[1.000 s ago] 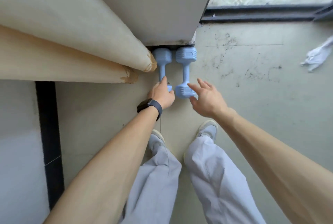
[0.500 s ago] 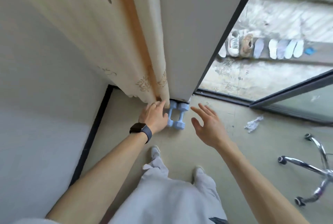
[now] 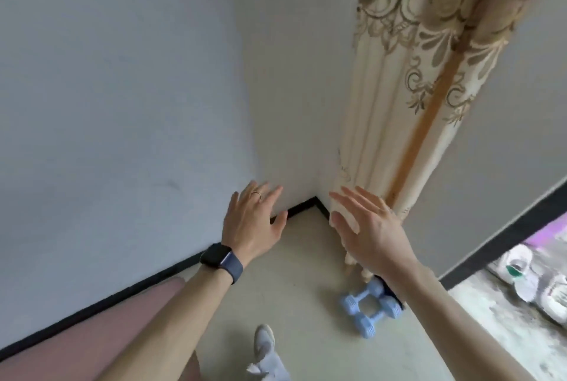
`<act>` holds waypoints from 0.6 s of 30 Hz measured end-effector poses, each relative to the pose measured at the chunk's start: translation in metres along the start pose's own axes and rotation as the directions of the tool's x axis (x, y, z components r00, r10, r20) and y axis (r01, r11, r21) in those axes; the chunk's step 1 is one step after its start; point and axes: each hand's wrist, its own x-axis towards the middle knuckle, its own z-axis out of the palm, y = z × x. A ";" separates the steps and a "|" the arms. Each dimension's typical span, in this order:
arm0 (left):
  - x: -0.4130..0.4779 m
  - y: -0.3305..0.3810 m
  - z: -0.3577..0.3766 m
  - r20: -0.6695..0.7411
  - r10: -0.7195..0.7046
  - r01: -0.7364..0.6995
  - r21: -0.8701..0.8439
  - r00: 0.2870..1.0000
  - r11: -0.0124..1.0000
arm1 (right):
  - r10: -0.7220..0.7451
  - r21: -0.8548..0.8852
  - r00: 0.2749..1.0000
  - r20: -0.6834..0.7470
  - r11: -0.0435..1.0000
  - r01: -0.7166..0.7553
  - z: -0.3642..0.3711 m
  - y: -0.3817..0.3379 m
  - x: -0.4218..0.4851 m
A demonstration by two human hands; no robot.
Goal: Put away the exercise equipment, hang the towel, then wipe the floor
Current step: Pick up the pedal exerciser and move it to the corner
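Floor (image 3: 291,276) is running into wall corner, edged w/ black baseboard (image 3: 299,207). Dumbbells (image 3: 368,310) are lying side by side just beside curtain (image 3: 399,104) hem. L hand (image 3: 254,222) and R hand (image 3: 368,228) are hovering above, fingers spread, holding nothing.

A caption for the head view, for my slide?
Open left hand and right hand above two light-blue dumbbells beside cream patterned curtain.

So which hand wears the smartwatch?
The left hand: dark smartwatch at its wrist, plus a ring. The right hand has a bare wrist.
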 end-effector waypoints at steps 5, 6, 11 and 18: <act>-0.111 -0.099 -0.104 -0.215 -0.296 0.311 0.040 0.931 0.950 | -0.343 0.087 0.938 0.044 0.937 0.339 0.005 -0.153 0.016; -0.140 -0.119 -0.125 -0.251 -0.353 0.375 0.041 0.901 0.926 | -0.414 0.128 0.910 0.033 0.904 0.407 0.009 -0.189 0.014; -0.302 -0.204 -0.214 -0.417 -0.573 0.658 0.084 0.705 0.749 | -0.694 0.287 0.719 0.025 0.694 0.660 0.040 -0.368 -0.025; -0.569 -0.297 -0.290 -0.516 -0.754 0.905 0.115 0.407 0.410 | -0.908 0.460 0.419 0.003 0.374 0.806 0.101 -0.606 -0.158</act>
